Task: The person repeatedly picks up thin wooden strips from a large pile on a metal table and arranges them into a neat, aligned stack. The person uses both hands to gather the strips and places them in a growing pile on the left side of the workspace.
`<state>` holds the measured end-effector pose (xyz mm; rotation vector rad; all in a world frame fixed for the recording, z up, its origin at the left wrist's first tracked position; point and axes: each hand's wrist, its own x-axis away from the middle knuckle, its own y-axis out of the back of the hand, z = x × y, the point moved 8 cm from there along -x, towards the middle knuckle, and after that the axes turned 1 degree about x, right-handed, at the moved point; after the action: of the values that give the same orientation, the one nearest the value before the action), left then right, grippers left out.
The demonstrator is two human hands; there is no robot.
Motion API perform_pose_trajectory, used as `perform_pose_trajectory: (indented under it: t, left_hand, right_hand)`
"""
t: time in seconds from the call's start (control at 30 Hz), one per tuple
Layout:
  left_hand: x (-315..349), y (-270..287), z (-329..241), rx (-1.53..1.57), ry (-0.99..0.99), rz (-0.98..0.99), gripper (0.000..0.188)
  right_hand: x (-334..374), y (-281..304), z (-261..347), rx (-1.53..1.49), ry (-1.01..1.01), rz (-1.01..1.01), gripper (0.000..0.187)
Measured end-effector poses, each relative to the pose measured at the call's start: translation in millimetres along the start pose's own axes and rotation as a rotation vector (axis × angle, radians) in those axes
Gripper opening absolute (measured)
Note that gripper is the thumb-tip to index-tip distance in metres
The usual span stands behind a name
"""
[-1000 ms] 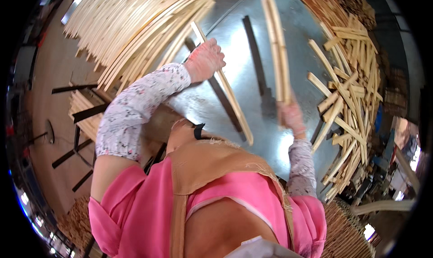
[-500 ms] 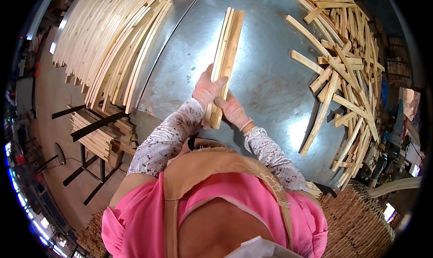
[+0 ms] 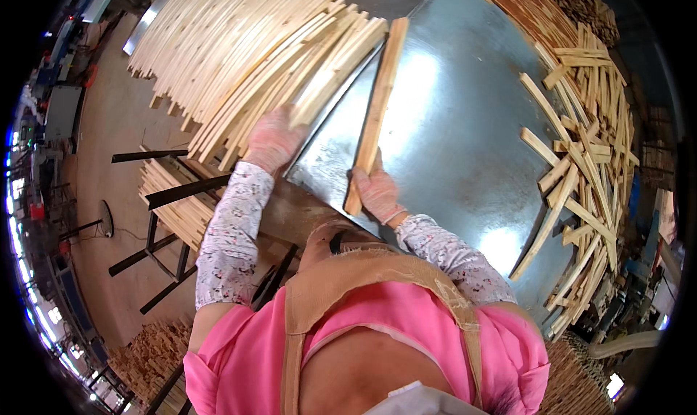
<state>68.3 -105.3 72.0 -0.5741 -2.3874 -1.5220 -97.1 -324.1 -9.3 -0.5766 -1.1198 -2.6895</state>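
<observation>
My right hand (image 3: 377, 191), in a pale thin glove, grips the near end of a long wooden strip (image 3: 380, 99) that points away from me over the metal table (image 3: 465, 117). On the left, my left hand (image 3: 274, 139), gloved the same way, is closed round the near end of another pale strip (image 3: 337, 72). That strip lies at the right edge of a neat row of wooden strips (image 3: 225, 45), slightly smeared by motion. The fingertips of my left hand are partly hidden by the wood.
A loose, crisscrossed heap of wooden strips (image 3: 581, 168) covers the table's right side. Below the row at left, a black metal stand (image 3: 163, 251) carries more strips (image 3: 170, 204). Stacked wood (image 3: 149, 360) stands low at left. A floor fan (image 3: 106, 219) is farther left.
Both hands held strips together in the middle. Now they are apart: my left hand has carried one strip left to the row, while my right keeps the other. The view has shifted left.
</observation>
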Motion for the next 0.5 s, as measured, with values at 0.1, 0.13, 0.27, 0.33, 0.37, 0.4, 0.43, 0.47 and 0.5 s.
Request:
perform_pose_trajectory:
  t: [0.1, 0.13, 0.27, 0.33, 0.37, 0.4, 0.43, 0.47, 0.5]
  left_hand:
    - [-14.7, 56.1, 41.7, -0.542, -0.064, -0.184, 0.076]
    - [-20.4, 66.5, 52.9, -0.650, -0.072, -0.230, 0.076]
    - [-43.3, 80.8, 91.5, -0.479, -0.056, -0.265, 0.083]
    - [-55.5, 76.2, 104.3, -0.450, -0.046, -0.184, 0.090]
    - [-57.3, 74.1, 106.5, -0.417, -0.077, -0.172, 0.093]
    - [-59.6, 67.7, 114.7, -0.422, -0.023, -0.102, 0.094]
    - [-58.2, 63.4, 116.0, -0.395, -0.038, -0.092, 0.095]
    - [-57.2, 62.7, 109.2, -0.346, -0.131, -0.147, 0.096]
    - [-56.7, 56.7, 111.8, -0.349, -0.099, -0.139, 0.099]
  right_hand:
    - [-27.7, -51.0, 56.1, -0.014, -0.001, 0.079, 0.051]
    - [-35.3, -68.7, 62.0, -0.153, -0.151, 0.149, 0.071]
    - [-77.1, -80.7, 116.6, -0.186, -0.039, 0.139, 0.103]
    - [-101.1, -71.8, 122.8, -0.341, -0.106, 0.105, 0.095]
    - [-111.4, -72.6, 125.5, -0.478, -0.147, 0.152, 0.093]
    - [-119.9, -72.3, 125.2, -0.586, -0.217, 0.162, 0.090]
    - [-127.3, -72.4, 128.8, -0.506, -0.213, 0.197, 0.072]
    - [-135.2, -68.5, 142.9, -0.405, -0.044, 0.202, 0.064]
    - [-140.3, -65.1, 152.6, -0.374, 0.084, 0.197, 0.058]
